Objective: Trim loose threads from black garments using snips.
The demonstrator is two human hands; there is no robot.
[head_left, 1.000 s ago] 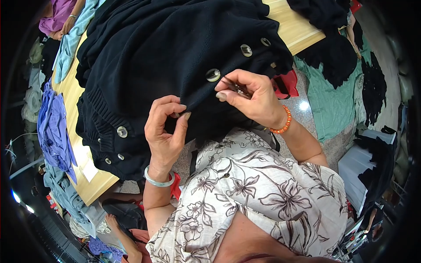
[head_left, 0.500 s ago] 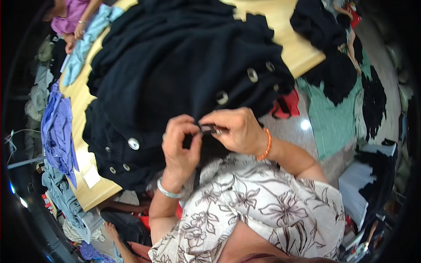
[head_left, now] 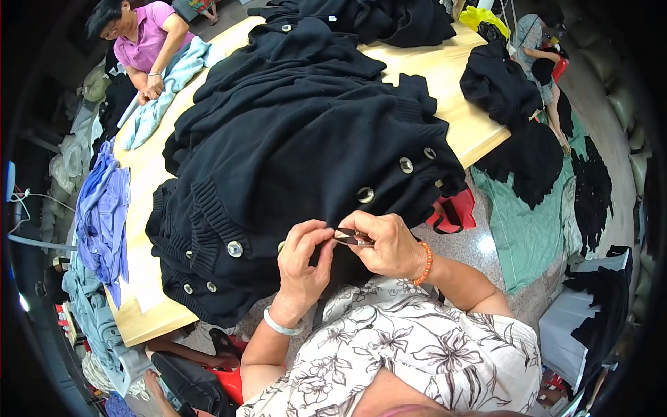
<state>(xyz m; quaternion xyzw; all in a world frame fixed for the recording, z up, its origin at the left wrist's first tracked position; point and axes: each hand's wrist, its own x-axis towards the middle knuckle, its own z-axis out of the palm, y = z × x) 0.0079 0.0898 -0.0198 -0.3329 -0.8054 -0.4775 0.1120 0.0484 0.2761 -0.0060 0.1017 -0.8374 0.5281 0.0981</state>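
A black knitted garment point(head_left: 278, 153) with ribbed edges and large shiny buttons point(head_left: 365, 194) lies spread over the table in front of me. At its near edge, my left hand point(head_left: 302, 260) is closed, thumb and fingers pinching the black fabric. My right hand point(head_left: 389, 243) is closed around a small pair of dark thread snips point(head_left: 356, 238). Their tips point left and meet the fabric beside my left fingertips. Whether the blades are cutting a thread is too small to tell. Another shiny button point(head_left: 235, 249) shows to the left, near a ribbed band.
More black garments point(head_left: 389, 24) are heaped at the table's point(head_left: 472, 90) far side. Purple clothing point(head_left: 104, 215) hangs over its left edge. At the far left, a person in a pink top point(head_left: 149, 38) handles light blue cloth point(head_left: 167, 94). Green cloth point(head_left: 521, 222) lies on the floor at right.
My view has tilted, so the table, garment and both hands appear lower in the picture. Both hands keep their hold at the garment's edge, the snips still between my right fingers.
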